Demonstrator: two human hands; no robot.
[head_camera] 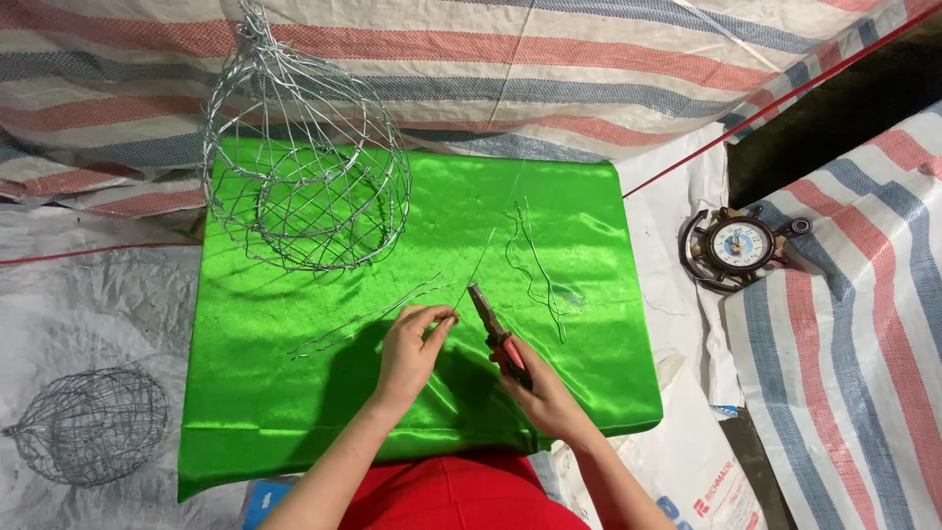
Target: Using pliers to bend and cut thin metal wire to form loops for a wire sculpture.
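My left hand pinches a thin silver wire between fingertips over a shiny green cloth. My right hand grips red-handled pliers, whose jaws point up-left toward the left fingertips, close to the wire. A bundle of loose wires lies left of the left hand. More bent wires lie to the right of the pliers. A bulb-shaped silver wire cage stands at the cloth's far left corner.
A second, darker wire cage lies on grey plastic sheeting at the left. A small round clock in a ship-wheel frame rests at the right. Striped tarpaulin covers the back and right. A red cord runs diagonally.
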